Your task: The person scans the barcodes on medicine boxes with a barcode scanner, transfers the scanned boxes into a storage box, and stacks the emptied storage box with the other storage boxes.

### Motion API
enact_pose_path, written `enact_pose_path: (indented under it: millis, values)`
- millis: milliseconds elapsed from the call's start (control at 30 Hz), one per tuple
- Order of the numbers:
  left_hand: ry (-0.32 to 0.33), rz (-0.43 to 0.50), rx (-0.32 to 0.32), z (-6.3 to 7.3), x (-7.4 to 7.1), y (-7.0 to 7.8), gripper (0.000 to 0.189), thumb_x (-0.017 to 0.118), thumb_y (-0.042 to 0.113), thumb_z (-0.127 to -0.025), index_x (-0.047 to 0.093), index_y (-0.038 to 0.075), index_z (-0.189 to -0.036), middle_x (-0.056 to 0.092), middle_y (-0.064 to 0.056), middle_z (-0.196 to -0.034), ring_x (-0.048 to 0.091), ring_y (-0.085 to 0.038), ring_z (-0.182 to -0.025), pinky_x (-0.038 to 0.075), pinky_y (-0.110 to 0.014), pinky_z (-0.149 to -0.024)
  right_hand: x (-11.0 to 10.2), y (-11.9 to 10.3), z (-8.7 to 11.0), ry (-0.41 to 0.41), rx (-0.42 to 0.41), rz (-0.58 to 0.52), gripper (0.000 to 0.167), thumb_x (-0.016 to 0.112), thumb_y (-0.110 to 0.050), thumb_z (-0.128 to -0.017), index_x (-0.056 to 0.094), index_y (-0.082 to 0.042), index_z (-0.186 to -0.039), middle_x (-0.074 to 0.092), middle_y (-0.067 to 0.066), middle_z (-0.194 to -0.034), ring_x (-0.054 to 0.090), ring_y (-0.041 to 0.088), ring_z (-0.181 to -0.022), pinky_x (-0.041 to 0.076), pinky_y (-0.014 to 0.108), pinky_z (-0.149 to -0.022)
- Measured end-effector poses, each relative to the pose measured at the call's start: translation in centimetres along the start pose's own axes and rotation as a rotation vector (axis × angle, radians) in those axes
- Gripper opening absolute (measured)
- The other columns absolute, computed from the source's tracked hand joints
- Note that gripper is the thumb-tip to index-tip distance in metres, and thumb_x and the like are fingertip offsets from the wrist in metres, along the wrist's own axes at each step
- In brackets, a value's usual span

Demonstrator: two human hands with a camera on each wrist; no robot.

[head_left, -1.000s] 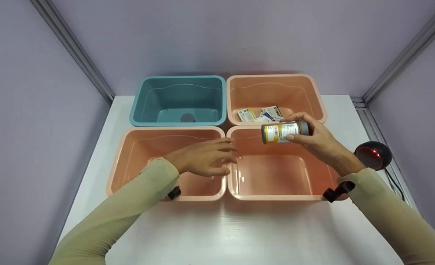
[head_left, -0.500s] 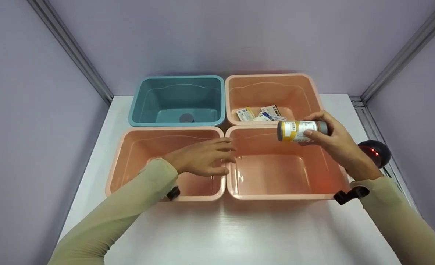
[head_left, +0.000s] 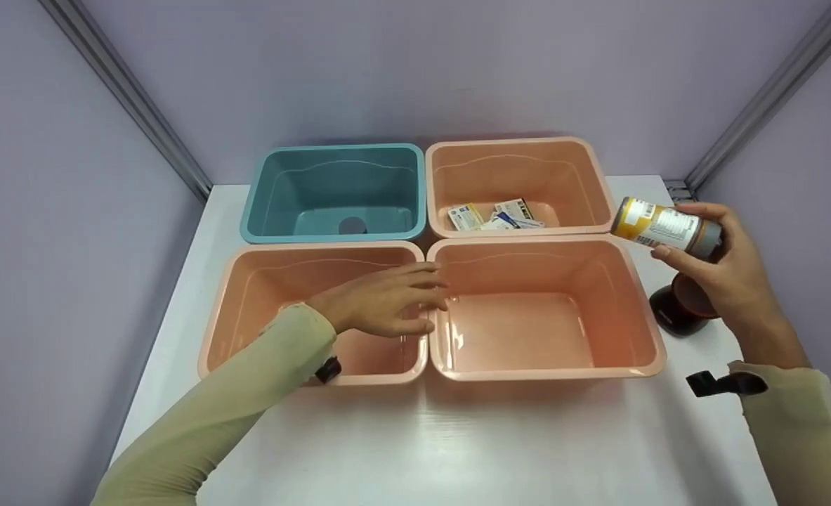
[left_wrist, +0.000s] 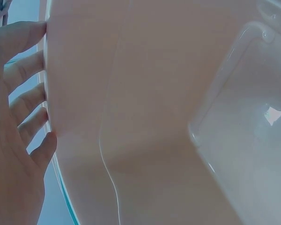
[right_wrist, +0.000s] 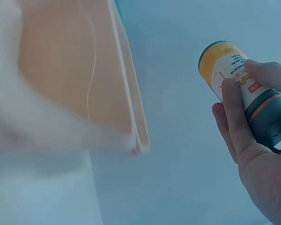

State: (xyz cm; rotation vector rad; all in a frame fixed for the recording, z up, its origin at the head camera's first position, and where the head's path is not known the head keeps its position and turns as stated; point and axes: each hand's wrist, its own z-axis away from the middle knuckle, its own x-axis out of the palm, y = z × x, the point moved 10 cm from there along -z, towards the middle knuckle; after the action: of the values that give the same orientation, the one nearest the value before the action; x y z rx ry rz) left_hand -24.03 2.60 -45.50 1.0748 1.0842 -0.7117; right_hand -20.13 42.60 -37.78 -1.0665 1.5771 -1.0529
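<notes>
My right hand [head_left: 728, 274] grips a supplement bottle [head_left: 664, 226] with a yellow and white label and a dark cap. The bottle lies tilted in the fingers, beyond the right rims of the pink bins and above a black barcode scanner [head_left: 675, 309]. From the right wrist, the bottle [right_wrist: 232, 70] shows between thumb and fingers, its lettered label partly covered. My left hand [head_left: 387, 302] hovers over the front left pink bin [head_left: 246, 274], fingers loosely spread and holding nothing. Its fingertips reach the rim beside the front right pink bin [head_left: 513, 330]; the left wrist view shows the hand [left_wrist: 18, 103] there too.
A teal bin [head_left: 338, 179] stands at the back left with a dark round spot on its floor. Several small boxes and packets [head_left: 503, 216] lie in the back right pink bin [head_left: 520, 161]. All four bins stand on a white table [head_left: 457, 450] between pale walls.
My right hand has carried the bottle to the right, from over the front right bin to beyond its rim, over the scanner. The left hand has stayed in place.
</notes>
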Motion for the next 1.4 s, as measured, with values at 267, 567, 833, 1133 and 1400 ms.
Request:
enact_pose_path:
  millis: [267, 567, 833, 1133, 1400]
  values:
    - [0.005, 0.006, 0.011, -0.1, -0.1, 0.2, 0.052, 0.056, 0.050, -0.109, 0.067, 0.017, -0.147, 0.049, -0.010, -0.170, 0.026, -0.035, -0.168, 0.024, -0.054, -0.138, -4.4, 1.3, 2.2, 0.191, 0.002, 0.410, 0.060, 0.084, -0.014, -0.096, 0.058, -0.012, -0.150, 0.055, -0.013, -0.123, 0.060, 0.008, -0.102, 0.054, 0.008, -0.075]
    - [-0.012, 0.009, -0.011, -0.2, 0.1, -0.1, 0.052, 0.055, 0.051, -0.109, 0.065, 0.020, -0.150, 0.047, -0.007, -0.171, 0.026, -0.033, -0.168, 0.025, -0.053, -0.138, -6.9, 4.8, 5.1, 0.291, 0.052, 0.360, 0.056, 0.079, -0.014, -0.100, 0.057, -0.015, -0.152, 0.053, -0.012, -0.133, 0.062, 0.004, -0.103, 0.056, 0.007, -0.077]
    - [-0.008, 0.013, 0.000, -0.1, 0.0, 0.1, 0.051, 0.056, 0.049, -0.108, 0.066, 0.019, -0.148, 0.047, -0.007, -0.171, 0.027, -0.035, -0.168, 0.024, -0.054, -0.138, -8.2, 8.4, 8.1, 0.430, 0.153, 0.345, 0.050, 0.079, -0.017, -0.100, 0.061, -0.013, -0.147, 0.052, -0.013, -0.135, 0.060, 0.007, -0.101, 0.054, 0.006, -0.076]
    - [0.003, 0.022, -0.005, 0.0, 0.1, -0.1, 0.053, 0.055, 0.050, -0.108, 0.066, 0.019, -0.149, 0.048, -0.007, -0.171, 0.027, -0.034, -0.168, 0.024, -0.054, -0.138, -9.0, 11.4, 10.3, 0.528, 0.205, 0.380, 0.048, 0.079, -0.022, -0.101, 0.063, -0.011, -0.144, 0.051, -0.017, -0.127, 0.057, 0.000, -0.102, 0.052, 0.002, -0.076]
    - [0.010, 0.029, 0.005, 0.0, 0.0, 0.0, 0.052, 0.055, 0.049, -0.109, 0.066, 0.018, -0.148, 0.049, -0.008, -0.170, 0.029, -0.036, -0.167, 0.026, -0.054, -0.137, -8.9, 13.8, 10.9, 0.548, 0.259, 0.436, 0.050, 0.076, -0.028, -0.103, 0.061, -0.010, -0.147, 0.051, -0.007, -0.135, 0.053, -0.005, -0.101, 0.052, 0.000, -0.072]
